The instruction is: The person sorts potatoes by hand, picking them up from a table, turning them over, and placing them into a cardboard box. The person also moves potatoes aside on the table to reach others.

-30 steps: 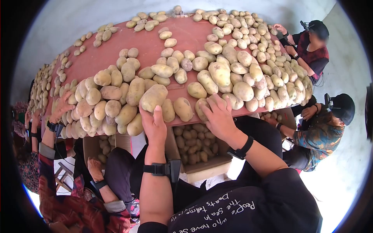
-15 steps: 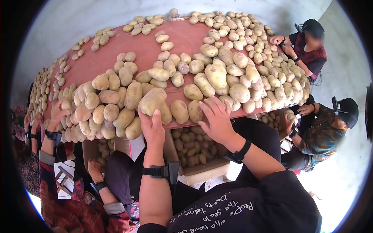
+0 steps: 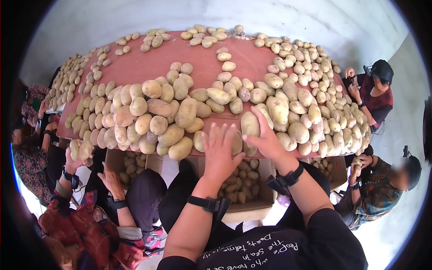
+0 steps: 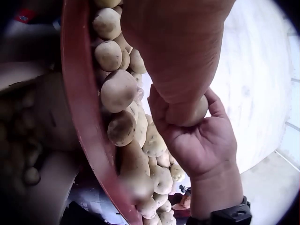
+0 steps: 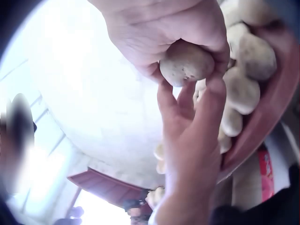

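In the head view my right hand (image 3: 270,143) holds an elongated tan potato (image 3: 250,127) between thumb and fingers at the table's front edge. My left hand (image 3: 220,150) is just left of it, back of the hand up, fingers spread and straight, thumb pointing right. Beside its fingers, a second potato (image 3: 236,143) is partly covered. In the right wrist view the right hand (image 5: 164,33) curls round a potato (image 5: 186,64), and the left hand's fingertips (image 5: 214,86) reach its lower end. In the left wrist view, the left hand (image 4: 173,51) largely covers the potato (image 4: 196,114) at the right palm.
Potatoes (image 3: 157,108) are heaped left of my hands on the red table (image 3: 130,67), with another pile (image 3: 310,112) to the right. Below the edge stands a cardboard box (image 3: 249,207) of potatoes. Other people sit at both sides, one hand (image 3: 81,153) close on the left.
The left hand has left the large potato it held at the pile and moved right, beside the right hand. The right hand now holds an elongated potato. The head view has shifted.
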